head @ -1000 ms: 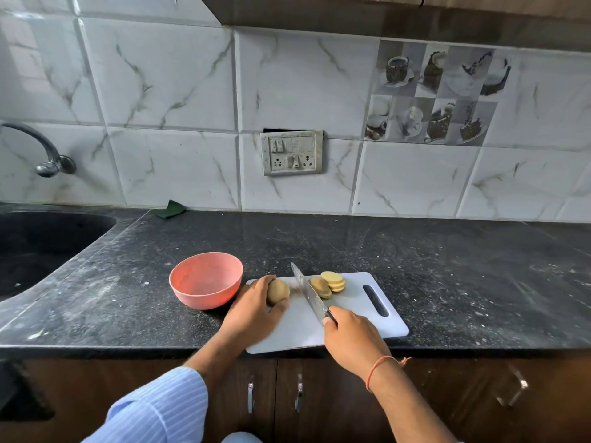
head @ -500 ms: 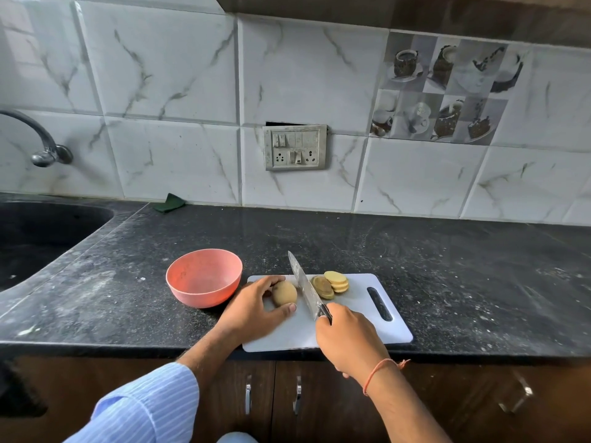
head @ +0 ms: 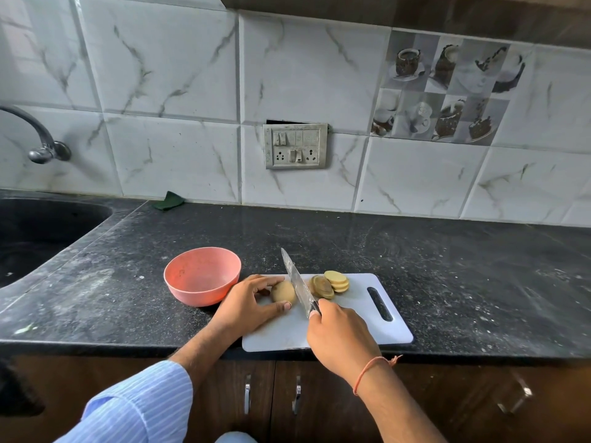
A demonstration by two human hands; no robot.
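Dark counter [head: 128,282], white board [head: 361,314]: the potato [head: 283,292] sits pinched by fingers [head: 267,279] of the left hand [head: 246,305]. It looks firm, rounded and prone to roll, best held at its uncut end. The right hand [head: 342,337] clenches the knife [head: 299,282] just beside those fingers.

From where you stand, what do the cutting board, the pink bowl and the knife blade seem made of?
The cutting board looks like white matte plastic: thin, uniform, with a moulded handle slot. The bowl is probably plastic too, salmon pink with a dull sheen. The knife blade is shiny grey metal, likely steel.
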